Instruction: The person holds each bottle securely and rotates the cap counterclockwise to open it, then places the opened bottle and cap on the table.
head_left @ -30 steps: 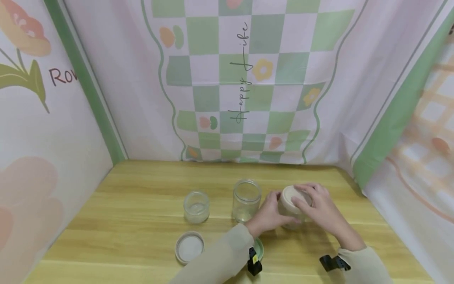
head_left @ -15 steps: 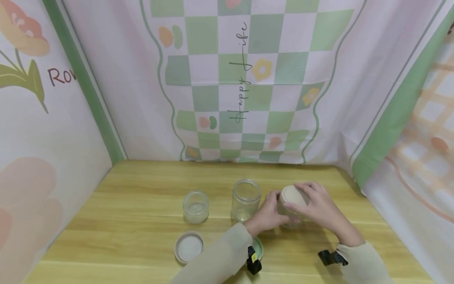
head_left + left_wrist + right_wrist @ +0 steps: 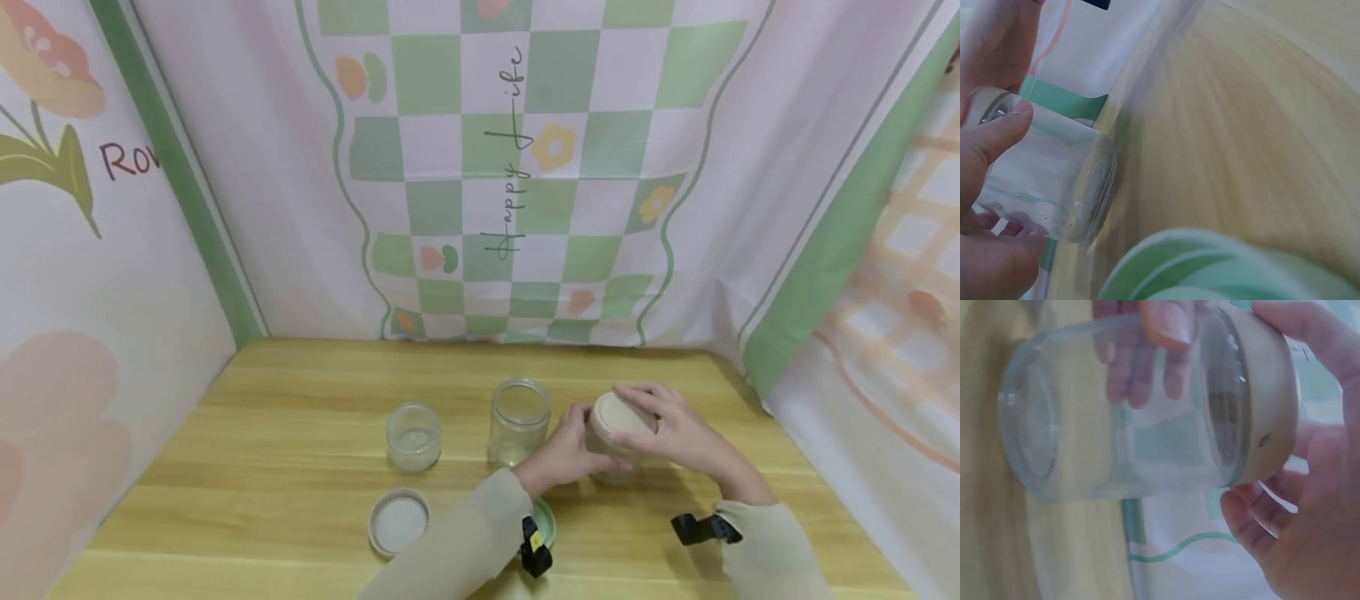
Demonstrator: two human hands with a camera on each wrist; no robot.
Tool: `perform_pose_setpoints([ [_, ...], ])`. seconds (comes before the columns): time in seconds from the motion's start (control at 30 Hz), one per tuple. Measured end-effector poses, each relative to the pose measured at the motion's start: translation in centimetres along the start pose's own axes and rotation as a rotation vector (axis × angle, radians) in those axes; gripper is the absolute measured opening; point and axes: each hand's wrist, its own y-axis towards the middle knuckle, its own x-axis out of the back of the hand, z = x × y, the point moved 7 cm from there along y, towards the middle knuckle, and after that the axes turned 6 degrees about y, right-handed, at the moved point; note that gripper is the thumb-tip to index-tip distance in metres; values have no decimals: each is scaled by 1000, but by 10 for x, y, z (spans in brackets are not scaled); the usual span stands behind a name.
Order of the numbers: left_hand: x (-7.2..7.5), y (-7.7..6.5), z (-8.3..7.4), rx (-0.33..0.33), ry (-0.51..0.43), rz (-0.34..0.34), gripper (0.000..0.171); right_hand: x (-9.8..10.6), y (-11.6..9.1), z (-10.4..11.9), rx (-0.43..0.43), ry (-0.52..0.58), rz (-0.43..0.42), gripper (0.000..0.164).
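A clear glass jar (image 3: 1085, 469) stands on the right part of the table, with a beige lid (image 3: 619, 413) over its mouth. My left hand (image 3: 564, 454) grips the jar's glass body from the left side; its thumb lies near the lid's edge in the left wrist view. From the right, my right hand (image 3: 681, 427) holds the lid by its rim, thumb on the near side and fingers on the far side. The glass looks see-through, with fingers visible behind it in the right wrist view. In the head view, both hands hide most of the jar's body.
A taller open jar (image 3: 519, 417) stands just left of my left hand. Further left is a small open jar (image 3: 414, 440), with a beige-rimmed lid (image 3: 400, 523) lying in front of it. A green lid (image 3: 546, 527) is partly hidden under my left wrist. Curtains border the table.
My right thumb has slid from the lid's top to its near rim, and the right fingers have shifted slightly left around it. The left hand and the jar have stayed nearly in place.
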Motion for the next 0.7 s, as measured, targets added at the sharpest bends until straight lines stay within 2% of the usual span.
perform_pose_setpoints([
  [0.17,0,-1,0,14,-8,0,88,2,-1,-6,-26,125,123,74],
  [0.4,-1,-1,-1,30,-8,-9,90,6,0,-6,65,198,218,74],
  [0.57,-1,-1,1,43,-11,-18,89,5,-2,-7,51,219,241,76],
  [0.7,0,-1,0,37,-13,-19,88,4,-3,-5,-39,207,209,78],
])
